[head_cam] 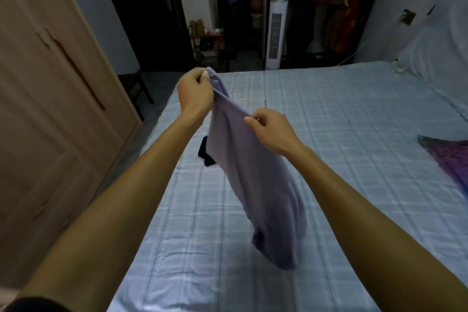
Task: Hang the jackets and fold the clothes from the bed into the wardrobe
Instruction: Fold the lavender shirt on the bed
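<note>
Above the bed (329,109), both outstretched hands, left (195,92) and right (272,130), pinch the lilac garment's (253,172) top edge.

Premises: bedroom in a private home.
Bed: a large bed (329,114) under a pale blue checked sheet fills most of the view, with white bedding (440,48) at its far right corner.
Storage: a tall wooden wardrobe (50,109), doors closed, stands beside the bed on the left.
Hanging clothes: a clothes rail (336,0) at the far wall is crowded with garments.
Loose clothing: a lilac garment (253,172) is held above the sheet. A dark item (206,154) and a purple cloth (450,159) lie on it.
Household items: a white tower fan (276,33) and a low rack with footwear (210,43) stand beyond the bed's far edge.
Exit: a dark door (152,12) with a lever handle, far left.
</note>
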Available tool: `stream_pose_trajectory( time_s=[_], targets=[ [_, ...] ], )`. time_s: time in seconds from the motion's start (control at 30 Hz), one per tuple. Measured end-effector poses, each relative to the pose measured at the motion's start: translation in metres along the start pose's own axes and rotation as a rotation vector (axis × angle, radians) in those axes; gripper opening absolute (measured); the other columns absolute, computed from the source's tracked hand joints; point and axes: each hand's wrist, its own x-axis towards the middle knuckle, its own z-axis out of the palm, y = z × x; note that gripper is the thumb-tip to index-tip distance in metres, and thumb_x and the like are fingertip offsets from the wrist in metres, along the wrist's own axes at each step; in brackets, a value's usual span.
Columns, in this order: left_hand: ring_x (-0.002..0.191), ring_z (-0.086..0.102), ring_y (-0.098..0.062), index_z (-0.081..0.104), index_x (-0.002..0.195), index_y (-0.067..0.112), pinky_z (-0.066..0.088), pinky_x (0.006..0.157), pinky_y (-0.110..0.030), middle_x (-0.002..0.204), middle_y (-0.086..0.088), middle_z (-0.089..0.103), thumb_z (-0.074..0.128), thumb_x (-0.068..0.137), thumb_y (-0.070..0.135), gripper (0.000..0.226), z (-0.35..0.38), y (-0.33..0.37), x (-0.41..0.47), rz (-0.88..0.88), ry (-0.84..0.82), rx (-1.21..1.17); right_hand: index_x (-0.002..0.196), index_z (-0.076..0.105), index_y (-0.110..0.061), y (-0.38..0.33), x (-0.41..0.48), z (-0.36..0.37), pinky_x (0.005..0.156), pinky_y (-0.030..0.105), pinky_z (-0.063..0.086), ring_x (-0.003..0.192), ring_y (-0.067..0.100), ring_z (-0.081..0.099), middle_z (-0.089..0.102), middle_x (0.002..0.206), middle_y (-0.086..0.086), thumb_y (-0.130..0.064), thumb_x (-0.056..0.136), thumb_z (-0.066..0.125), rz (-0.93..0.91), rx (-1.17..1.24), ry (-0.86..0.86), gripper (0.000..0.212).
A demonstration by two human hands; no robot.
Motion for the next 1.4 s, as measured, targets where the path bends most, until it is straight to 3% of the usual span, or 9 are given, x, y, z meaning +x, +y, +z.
stream_pose_trajectory(
  time_s=[0.2,0.43,0.6,0.7,0.83,1.0,1.13,1.27,1.4],
  targets=[
    [0.089,0.062,-0.025,0.056,0.074,0.026,0.055,0.083,-0.049,0.086,-0.005,0.061,0.034,0.1,0.018,0.034,0.014,0.03,-0.015,-0.057,-0.099,-0.161,0.106,0.063,-0.016,0.012,-0.009,-0.02,0.073,0.032,0.05,0.087,0.015,0.061,0.066,0.103,0.001,-0.04,0.096,0.045,0.145,0.197,0.034,0.031],
    [0.058,0.048,-0.008,0.053,0.069,0.019,0.041,0.054,-0.023,0.066,0.002,0.052,0.036,0.099,0.011,0.035,0.03,0.041,-0.012,0.007,-0.321,-0.23,0.149,0.019,-0.017,0.025,0.004,-0.022,0.107,0.036,0.033,0.138,0.023,0.031,0.027,0.154,0.005,-0.038,0.089,0.061,0.185,0.087,0.13,0.076],
    [0.061,0.049,-0.011,0.05,0.07,0.016,0.043,0.058,-0.024,0.067,-0.002,0.052,0.033,0.098,0.008,0.035,0.022,0.03,0.002,-0.035,-0.273,-0.358,0.107,0.063,-0.017,0.033,0.011,-0.005,0.083,0.038,0.053,0.101,0.025,0.063,0.067,0.107,0.006,-0.034,0.088,0.06,0.196,-0.034,-0.252,0.026],
    [0.065,0.047,-0.014,0.05,0.07,0.015,0.041,0.061,-0.03,0.069,-0.003,0.051,0.033,0.096,0.01,0.031,0.012,0.012,0.023,-0.069,-0.202,-0.309,0.089,0.061,-0.016,0.028,0.017,0.007,0.061,0.031,0.049,0.08,0.024,0.063,0.067,0.087,0.006,-0.027,0.094,0.047,0.246,0.032,-0.024,0.019],
    [0.077,0.049,-0.018,0.055,0.087,0.012,0.039,0.062,-0.029,0.081,-0.003,0.053,0.033,0.096,0.013,0.023,0.003,-0.019,0.051,-0.076,-0.104,0.024,0.092,0.058,-0.009,0.01,0.038,-0.008,0.068,0.036,0.047,0.08,0.024,0.059,0.062,0.085,0.005,-0.023,0.096,0.044,0.223,0.129,0.332,0.021],
    [0.102,0.053,-0.024,0.053,0.116,0.012,0.047,0.088,-0.037,0.114,-0.009,0.055,0.05,0.093,0.025,0.027,0.03,-0.043,0.043,0.063,-0.237,0.127,0.091,0.057,-0.005,-0.019,0.056,-0.012,0.065,0.037,0.047,0.076,0.022,0.058,0.062,0.084,0.01,-0.022,0.096,0.044,0.168,0.209,0.381,0.022],
    [0.094,0.053,-0.01,0.053,0.117,0.02,0.046,0.079,-0.024,0.109,0.003,0.049,0.051,0.088,0.045,0.039,0.046,-0.037,0.013,0.394,-0.407,-0.032,0.078,0.051,-0.009,-0.03,0.069,-0.007,0.059,0.035,0.043,0.064,0.017,0.051,0.053,0.071,0.008,-0.021,0.095,0.046,0.289,0.416,0.484,0.021],
    [0.094,0.062,-0.004,0.042,0.123,0.028,0.052,0.075,-0.018,0.109,0.006,0.061,0.062,0.079,0.055,0.055,0.058,-0.041,-0.001,0.346,-0.798,-0.168,0.08,0.053,-0.012,-0.035,0.074,-0.006,0.056,0.029,0.046,0.062,0.013,0.053,0.054,0.07,0.004,-0.024,0.095,0.049,0.362,0.53,0.524,0.02],
    [0.078,0.065,-0.012,0.06,0.1,0.012,0.053,0.069,-0.033,0.087,-0.001,0.068,0.053,0.095,0.036,0.025,0.073,-0.043,0.005,0.278,-0.676,-0.185,0.087,0.061,-0.011,-0.032,0.072,-0.006,0.062,0.03,0.05,0.073,0.02,0.063,0.063,0.078,0.01,-0.01,0.085,0.059,0.405,0.63,0.422,0.003]
  ],
)
